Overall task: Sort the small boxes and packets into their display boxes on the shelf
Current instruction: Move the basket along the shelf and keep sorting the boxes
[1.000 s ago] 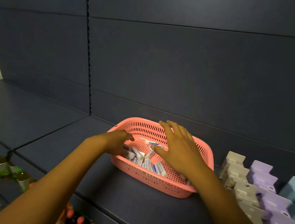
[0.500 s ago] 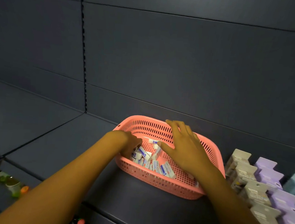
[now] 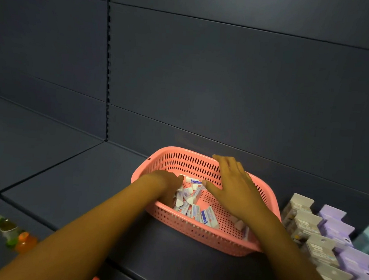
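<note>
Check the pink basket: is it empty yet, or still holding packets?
Not empty. The pink basket holds a loose pile of small white packets on its floor, between the left hand and right hand.

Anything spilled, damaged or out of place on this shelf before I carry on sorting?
Nothing spilled or damaged shows. The small boxes lie jumbled in the pink basket, unsorted, some hidden under the left hand. The right hand is spread over the basket. The carded packs at right stand in tidy rows.
</note>
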Demonstrator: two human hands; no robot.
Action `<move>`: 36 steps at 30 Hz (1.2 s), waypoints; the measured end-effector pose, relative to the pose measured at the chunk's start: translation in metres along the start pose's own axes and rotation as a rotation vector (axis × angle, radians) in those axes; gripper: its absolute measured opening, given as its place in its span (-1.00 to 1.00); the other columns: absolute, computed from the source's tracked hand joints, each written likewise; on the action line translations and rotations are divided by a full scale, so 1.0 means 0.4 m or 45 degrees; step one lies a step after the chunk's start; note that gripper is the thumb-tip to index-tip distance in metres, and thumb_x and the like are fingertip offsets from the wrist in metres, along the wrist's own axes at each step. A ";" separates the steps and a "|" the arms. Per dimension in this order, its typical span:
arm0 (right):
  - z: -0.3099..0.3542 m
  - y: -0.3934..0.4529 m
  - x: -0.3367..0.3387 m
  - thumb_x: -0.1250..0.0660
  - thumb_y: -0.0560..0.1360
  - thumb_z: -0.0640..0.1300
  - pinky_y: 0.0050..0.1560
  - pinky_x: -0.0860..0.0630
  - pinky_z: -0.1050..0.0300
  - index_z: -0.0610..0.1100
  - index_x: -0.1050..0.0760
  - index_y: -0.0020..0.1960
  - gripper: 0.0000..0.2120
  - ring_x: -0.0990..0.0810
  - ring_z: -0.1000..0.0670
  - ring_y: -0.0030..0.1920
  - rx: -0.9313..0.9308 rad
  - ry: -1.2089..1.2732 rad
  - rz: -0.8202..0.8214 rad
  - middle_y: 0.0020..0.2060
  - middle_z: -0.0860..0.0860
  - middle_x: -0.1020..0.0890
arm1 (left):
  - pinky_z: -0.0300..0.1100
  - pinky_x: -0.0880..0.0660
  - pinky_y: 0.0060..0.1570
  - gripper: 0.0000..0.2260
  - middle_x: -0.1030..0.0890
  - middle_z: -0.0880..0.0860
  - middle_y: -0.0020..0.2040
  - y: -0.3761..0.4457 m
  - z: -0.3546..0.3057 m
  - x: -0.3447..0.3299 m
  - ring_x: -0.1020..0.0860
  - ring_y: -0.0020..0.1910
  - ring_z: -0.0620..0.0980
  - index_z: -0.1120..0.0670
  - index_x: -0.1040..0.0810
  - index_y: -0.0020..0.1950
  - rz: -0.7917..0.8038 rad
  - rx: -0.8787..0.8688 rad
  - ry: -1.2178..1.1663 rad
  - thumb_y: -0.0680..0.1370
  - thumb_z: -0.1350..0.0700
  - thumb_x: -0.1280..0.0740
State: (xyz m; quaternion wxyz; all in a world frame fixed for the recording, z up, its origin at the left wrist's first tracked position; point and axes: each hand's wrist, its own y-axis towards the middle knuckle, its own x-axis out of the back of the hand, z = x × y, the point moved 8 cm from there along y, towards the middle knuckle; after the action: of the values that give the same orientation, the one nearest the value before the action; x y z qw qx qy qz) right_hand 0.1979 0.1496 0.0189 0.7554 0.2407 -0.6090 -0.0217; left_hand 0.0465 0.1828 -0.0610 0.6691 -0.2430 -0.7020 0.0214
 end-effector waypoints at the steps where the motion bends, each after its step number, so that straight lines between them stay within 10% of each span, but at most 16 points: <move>1: -0.004 -0.002 -0.001 -0.26 0.47 0.28 0.23 -0.47 0.03 0.10 -0.10 0.46 -0.33 -0.36 0.05 0.31 0.001 0.001 0.003 0.35 0.11 -0.32 | -0.13 -0.54 -0.08 -0.34 -0.50 0.01 0.11 0.000 -0.003 0.003 -0.53 0.00 0.01 0.03 -0.17 0.44 -0.020 -0.020 -0.004 0.44 0.05 -0.44; 8: -0.022 -0.006 0.007 -0.30 0.48 0.18 0.14 -0.50 0.10 0.10 -0.15 0.41 -0.41 -0.41 0.07 0.24 0.023 -0.013 0.078 0.30 0.10 -0.38 | 0.00 -0.61 -0.07 -0.53 -0.56 -0.01 0.05 -0.008 0.005 0.038 -0.59 -0.08 0.00 0.03 -0.33 0.21 -0.210 -0.088 -0.221 0.41 0.07 -0.49; 20: 0.095 -0.090 -0.156 -0.39 0.39 -0.39 0.38 -0.30 -0.14 0.41 0.15 0.44 0.05 0.10 -0.07 0.54 0.535 -0.213 1.077 0.50 0.25 0.15 | 0.00 -0.58 -0.05 -0.58 -0.58 -0.01 0.09 -0.102 0.069 0.152 -0.59 -0.05 0.01 0.01 -0.35 0.15 -0.745 -0.074 -0.555 0.40 0.10 -0.48; 36: 0.126 -0.002 -0.189 -0.46 0.37 0.05 0.23 -0.44 -0.08 0.11 -0.26 0.36 -0.36 -0.34 -0.01 0.21 0.531 0.012 0.890 0.25 0.08 -0.26 | -0.03 -0.59 -0.14 -0.58 -0.58 -0.02 -0.03 -0.112 0.089 0.154 -0.60 -0.15 -0.02 -0.02 -0.36 0.13 -0.860 -0.009 -0.692 0.37 0.11 -0.47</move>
State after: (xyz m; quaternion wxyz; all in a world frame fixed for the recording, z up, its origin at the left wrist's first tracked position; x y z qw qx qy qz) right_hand 0.1317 0.1564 -0.0433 0.6550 0.1672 -0.6421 0.3615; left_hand -0.0006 0.1765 0.0086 0.4284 0.0126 -0.8929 -0.1381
